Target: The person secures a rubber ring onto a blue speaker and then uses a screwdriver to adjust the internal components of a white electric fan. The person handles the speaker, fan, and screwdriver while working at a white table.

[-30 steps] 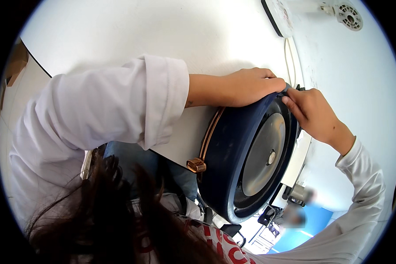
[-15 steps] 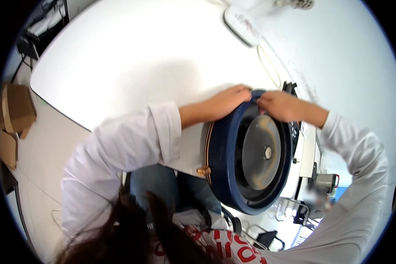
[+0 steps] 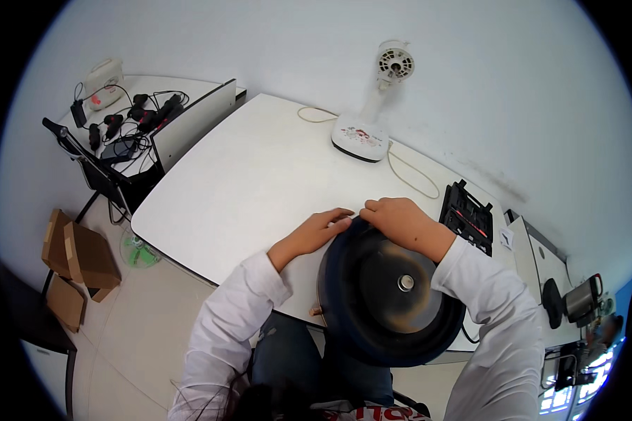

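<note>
Dark-blue round appliance body (image 3: 400, 300) with a grey metal disc (image 3: 386, 289), tilted, lower centre-right of the frame.
Probably stiff, bulky and slippery-sided; opposite sides of its rim (image 3: 334, 309) look the best hold. Left (image 3: 316, 232) and right hands (image 3: 402, 223) curl at the far rim, any pinch hidden. Around: smooth white desk (image 3: 239, 189), black plastic tool case (image 3: 468, 217) at right, white fan-like stand (image 3: 361, 137) at upper centre.

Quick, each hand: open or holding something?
Left hand: half curled at the round dark blue appliance; grip unclear.
Right hand: curled at that appliance's far side; anything held is hidden.
</note>
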### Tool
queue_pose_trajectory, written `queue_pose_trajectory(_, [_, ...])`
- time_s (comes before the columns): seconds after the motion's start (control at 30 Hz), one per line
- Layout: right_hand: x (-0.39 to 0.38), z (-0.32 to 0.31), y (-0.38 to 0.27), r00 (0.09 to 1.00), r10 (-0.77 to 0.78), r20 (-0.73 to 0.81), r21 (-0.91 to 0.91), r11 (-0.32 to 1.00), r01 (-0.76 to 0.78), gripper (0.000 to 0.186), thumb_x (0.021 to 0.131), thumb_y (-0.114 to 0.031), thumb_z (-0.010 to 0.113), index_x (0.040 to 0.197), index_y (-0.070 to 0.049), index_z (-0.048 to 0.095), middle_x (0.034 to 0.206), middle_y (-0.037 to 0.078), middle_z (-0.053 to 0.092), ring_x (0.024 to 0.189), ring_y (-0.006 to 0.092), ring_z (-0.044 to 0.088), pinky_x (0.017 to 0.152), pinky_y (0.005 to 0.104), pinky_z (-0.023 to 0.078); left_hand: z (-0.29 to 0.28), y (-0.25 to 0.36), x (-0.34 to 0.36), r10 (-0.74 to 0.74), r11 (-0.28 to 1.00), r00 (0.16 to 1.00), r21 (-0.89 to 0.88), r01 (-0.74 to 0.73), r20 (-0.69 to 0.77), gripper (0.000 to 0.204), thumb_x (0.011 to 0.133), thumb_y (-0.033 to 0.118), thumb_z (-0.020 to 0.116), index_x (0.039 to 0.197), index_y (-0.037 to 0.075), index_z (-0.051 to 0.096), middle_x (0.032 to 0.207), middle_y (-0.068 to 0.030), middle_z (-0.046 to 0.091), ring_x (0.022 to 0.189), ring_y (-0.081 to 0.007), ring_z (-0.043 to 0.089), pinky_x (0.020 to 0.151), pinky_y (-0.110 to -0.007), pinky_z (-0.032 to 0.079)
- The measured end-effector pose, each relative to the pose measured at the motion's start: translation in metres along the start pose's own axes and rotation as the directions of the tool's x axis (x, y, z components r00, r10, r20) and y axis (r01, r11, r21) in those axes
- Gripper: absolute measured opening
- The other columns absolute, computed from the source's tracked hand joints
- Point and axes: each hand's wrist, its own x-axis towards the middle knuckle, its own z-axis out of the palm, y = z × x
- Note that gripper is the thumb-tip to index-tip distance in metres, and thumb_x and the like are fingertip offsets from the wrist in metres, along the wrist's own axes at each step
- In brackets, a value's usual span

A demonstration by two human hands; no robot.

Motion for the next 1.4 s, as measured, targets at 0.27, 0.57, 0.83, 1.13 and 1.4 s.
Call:
queue_pose_trajectory(0.27, [-0.018, 0.010, 0.009, 0.991, 0.074, -0.111, 0.155, 0.986, -0.057, 0.013, 0.087, -0.017, 0.055, 0.096, -0.007, 0.052, 0.089, 0.008, 0.061, 0.083, 0.0302, 0.061, 0.069, 0.0412, 0.049, 0.021, 0.038, -0.013, -0.025, 1.000, 0.976, -0.006, 0.024, -0.218, 0.034, 0.091, 0.016, 0.054, 0.122, 0.002, 0.056, 0.118, -0.0108, 0.062, 0.109, -0.0189, 0.057, 0.092, -0.032, 0.046])
queue_pose_trajectory(0.57, [-0.023, 0.051, 0.006, 0.911, 0.215, -0.353, 0.513, 0.858, -0.003, 0.015, 0.084, 0.001, 0.051, 0.098, -0.001, 0.046, 0.082, 0.015, 0.064, 0.074, 0.0351, 0.063, 0.066, 0.0403, 0.050, 0.034, 0.055, 0.012, 0.099, 0.856, 0.961, 0.515, 0.050, -0.258, 0.025, 0.076, 0.013, 0.062, 0.099, 0.003, 0.067, 0.102, -0.0129, 0.066, 0.090, -0.0288, 0.063, 0.079, -0.036, 0.050])
queue_pose_trajectory(0.83, [-0.028, 0.045, 0.013, 0.891, 0.346, -0.295, 0.806, 0.590, 0.038, 0.010, 0.087, -0.010, 0.059, 0.090, -0.001, 0.058, 0.076, 0.012, 0.068, 0.067, 0.0258, 0.065, 0.062, 0.0346, 0.050, 0.037, 0.054, 0.024, 0.113, 0.834, 0.968, 0.551, 0.029, -0.223, 0.028, 0.068, 0.021, 0.077, 0.088, 0.004, 0.067, 0.097, -0.0134, 0.064, 0.094, -0.0290, 0.060, 0.081, -0.035, 0.048])
queue_pose_trajectory(1.13, [-0.035, 0.041, 0.017, 0.904, 0.208, -0.374, 0.645, 0.758, 0.093, 0.013, 0.081, -0.011, 0.062, 0.090, -0.001, 0.060, 0.091, 0.012, 0.063, 0.076, 0.0275, 0.063, 0.068, 0.0375, 0.049, 0.042, 0.067, 0.032, 0.046, 0.741, 0.966, 0.658, 0.138, -0.255, 0.024, 0.063, 0.024, 0.082, 0.071, 0.006, 0.067, 0.090, -0.0097, 0.060, 0.089, -0.0278, 0.058, 0.076, -0.037, 0.047])
queue_pose_trajectory(1.4, [-0.032, 0.047, 0.017, 0.907, 0.288, -0.308, 0.814, 0.573, 0.095, 0.017, 0.079, -0.005, 0.062, 0.096, -0.001, 0.065, 0.093, 0.012, 0.063, 0.077, 0.0225, 0.063, 0.069, 0.0324, 0.050, 0.037, 0.052, 0.033, 0.094, 0.782, 0.958, 0.616, 0.096, -0.269, 0.024, 0.061, 0.021, 0.083, 0.069, 0.005, 0.067, 0.087, -0.0113, 0.061, 0.089, -0.0296, 0.059, 0.077, -0.036, 0.047])
